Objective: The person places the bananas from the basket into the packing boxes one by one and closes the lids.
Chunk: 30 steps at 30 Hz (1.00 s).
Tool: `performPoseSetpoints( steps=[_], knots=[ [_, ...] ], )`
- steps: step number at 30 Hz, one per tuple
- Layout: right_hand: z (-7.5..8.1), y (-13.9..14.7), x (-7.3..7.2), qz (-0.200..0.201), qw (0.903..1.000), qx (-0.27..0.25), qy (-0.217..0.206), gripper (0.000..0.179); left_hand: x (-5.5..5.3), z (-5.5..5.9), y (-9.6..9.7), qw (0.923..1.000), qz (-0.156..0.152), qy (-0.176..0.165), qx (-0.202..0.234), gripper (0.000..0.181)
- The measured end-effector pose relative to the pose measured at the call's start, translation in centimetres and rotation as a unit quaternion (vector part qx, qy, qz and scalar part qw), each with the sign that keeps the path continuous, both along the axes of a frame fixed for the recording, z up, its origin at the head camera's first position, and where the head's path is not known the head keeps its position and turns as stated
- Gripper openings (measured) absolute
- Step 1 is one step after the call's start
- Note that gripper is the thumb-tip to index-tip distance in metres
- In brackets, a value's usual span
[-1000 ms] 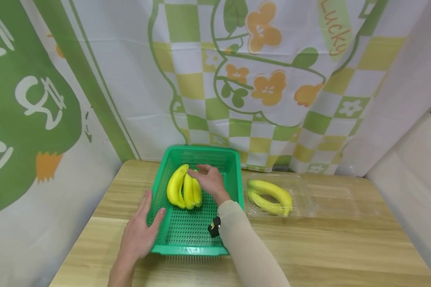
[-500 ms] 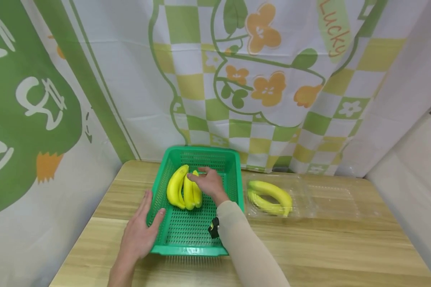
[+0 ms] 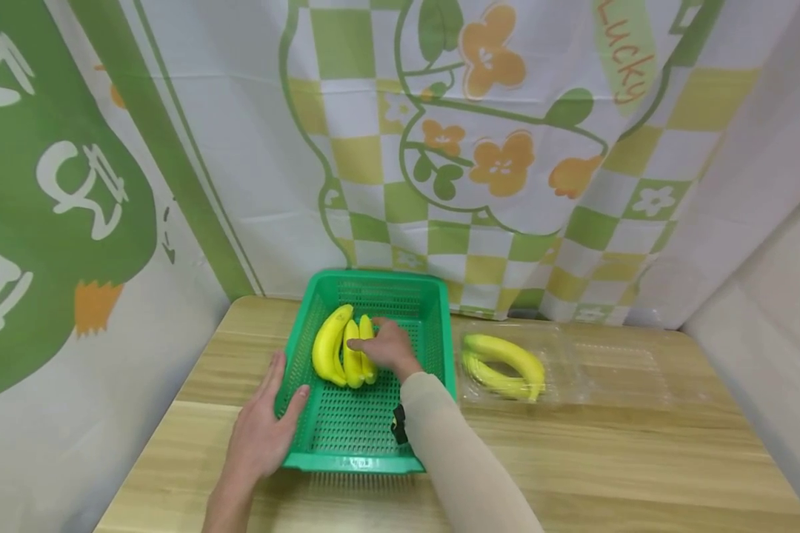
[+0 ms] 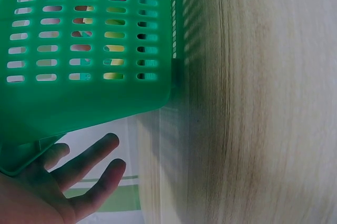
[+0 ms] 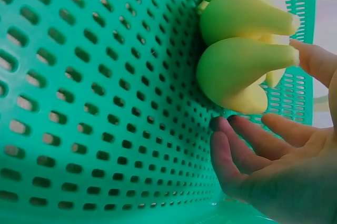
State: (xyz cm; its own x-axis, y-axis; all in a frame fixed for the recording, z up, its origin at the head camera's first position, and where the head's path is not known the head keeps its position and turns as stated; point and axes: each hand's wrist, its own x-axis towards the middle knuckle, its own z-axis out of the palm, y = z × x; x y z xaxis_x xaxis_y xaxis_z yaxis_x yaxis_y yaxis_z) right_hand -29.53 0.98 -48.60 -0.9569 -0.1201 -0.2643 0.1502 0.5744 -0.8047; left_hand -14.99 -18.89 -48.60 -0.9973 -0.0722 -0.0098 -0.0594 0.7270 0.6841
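Note:
Several yellow bananas (image 3: 330, 346) lie side by side in a green plastic basket (image 3: 347, 463). My right hand (image 3: 392, 346) reaches into it at the right side of the bunch, thumb over the rightmost bananas. The right wrist view shows its fingers loosely bent beside the lower banana (image 5: 237, 71), with the thumb near the stem ends. My left hand (image 3: 261, 429) rests on the basket's left rim, thumb at the inner side and fingers along the outside. In the left wrist view, the fingers (image 4: 87, 166) are spread and fairly straight beyond the basket wall.
A clear plastic clamshell box (image 3: 563, 370) lies opened out on the wooden table (image 3: 573, 459), right of the basket. More bananas (image 3: 516, 355) lie in its left half. A patterned curtain (image 3: 400, 163) stands right behind the table's back edge.
My right hand has moved slightly down and its thumb has come lower over the right-hand bananas, whose upper ends now show more. The left hand and the basket stay in place.

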Motion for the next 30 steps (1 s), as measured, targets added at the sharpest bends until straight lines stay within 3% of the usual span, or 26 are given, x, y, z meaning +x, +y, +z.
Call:
performPoseSetpoints(
  steps=[13,30],
  knots=[
    [-0.42,-0.33,0.15,0.044,0.9979,0.048,0.0,0.089,-0.02,-0.13,-0.13,1.0,-0.004,0.001,-0.001,0.078],
    [-0.33,-0.68,-0.06,0.024,0.9987,0.022,0.039,0.069,-0.13,-0.11,-0.08,1.0,-0.003,-0.007,0.0,0.077]
  ],
)
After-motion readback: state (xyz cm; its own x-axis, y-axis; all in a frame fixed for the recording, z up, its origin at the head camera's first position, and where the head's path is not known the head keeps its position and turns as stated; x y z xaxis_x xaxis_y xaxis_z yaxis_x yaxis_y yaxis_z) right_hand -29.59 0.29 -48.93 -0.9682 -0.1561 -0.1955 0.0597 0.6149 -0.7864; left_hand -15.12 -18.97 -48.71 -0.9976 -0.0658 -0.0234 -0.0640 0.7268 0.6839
